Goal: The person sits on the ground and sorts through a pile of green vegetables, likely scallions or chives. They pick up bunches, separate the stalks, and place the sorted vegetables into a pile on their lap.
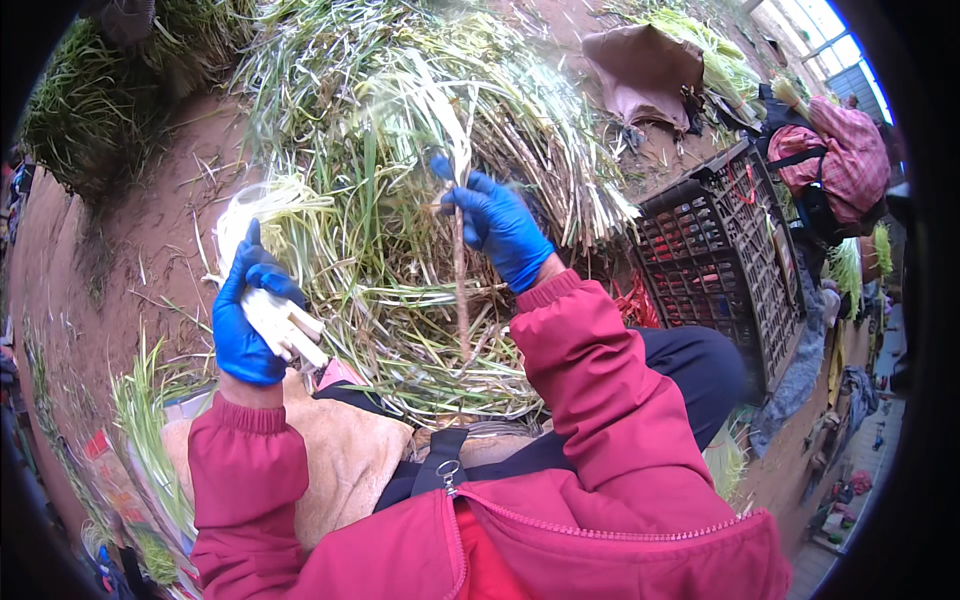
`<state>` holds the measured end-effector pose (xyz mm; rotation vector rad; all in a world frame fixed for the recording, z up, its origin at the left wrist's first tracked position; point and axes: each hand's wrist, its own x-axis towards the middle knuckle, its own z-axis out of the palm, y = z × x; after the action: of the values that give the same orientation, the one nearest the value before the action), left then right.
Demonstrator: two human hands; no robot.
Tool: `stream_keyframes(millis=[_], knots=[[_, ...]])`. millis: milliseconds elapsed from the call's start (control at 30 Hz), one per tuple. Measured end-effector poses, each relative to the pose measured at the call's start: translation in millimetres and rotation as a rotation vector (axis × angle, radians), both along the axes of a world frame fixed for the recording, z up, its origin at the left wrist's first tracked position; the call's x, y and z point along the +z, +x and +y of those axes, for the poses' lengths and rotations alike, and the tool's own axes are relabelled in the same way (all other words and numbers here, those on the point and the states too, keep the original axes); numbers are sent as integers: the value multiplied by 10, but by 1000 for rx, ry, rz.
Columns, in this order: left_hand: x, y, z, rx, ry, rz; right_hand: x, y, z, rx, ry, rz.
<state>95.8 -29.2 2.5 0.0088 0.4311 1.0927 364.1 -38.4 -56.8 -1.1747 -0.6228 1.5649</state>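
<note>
My left hand (251, 307), in a blue glove, is closed around a bundle of pale stalks (281, 319); their cut ends point down toward my lap and their yellowish leaves spread above the hand. My right hand (491, 221), gloved in blue too, pinches a single leafy stalk (460, 285). Its brownish stem hangs below the fingers, while pale leaves fan out above them. Under and beyond both hands lies a big heap of long green and yellow leaves (360, 217), with brown-stemmed stalks (555, 165) at its right side.
A black plastic crate (720, 247) stands on its side at the right, red material beside it. Behind it is a person (840, 157) in a pink checked top. A pinkish sack (641, 67) lies at the upper right, a dark green leafy pile (90, 105) at the upper left.
</note>
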Motion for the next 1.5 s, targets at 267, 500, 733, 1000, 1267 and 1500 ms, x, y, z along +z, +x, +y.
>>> stream_keyframes(millis=[267,500,733,1000,1267,1500], knots=[[-27,-152,-167,-176,77,-84,591,-505,-777,108,136,177],[64,-152,-333,-287,144,308,600,-901,-1066,375,86,-56],[64,16,-432,-328,358,651,216,-1038,-1039,361,194,-135],[-113,146,-381,-448,268,656,74,-1068,-946,330,199,59],[-159,314,-463,-482,231,875,79,-1180,-486,-78,-128,759],[11,247,-393,-213,285,847,244,-981,-576,-205,132,530]])
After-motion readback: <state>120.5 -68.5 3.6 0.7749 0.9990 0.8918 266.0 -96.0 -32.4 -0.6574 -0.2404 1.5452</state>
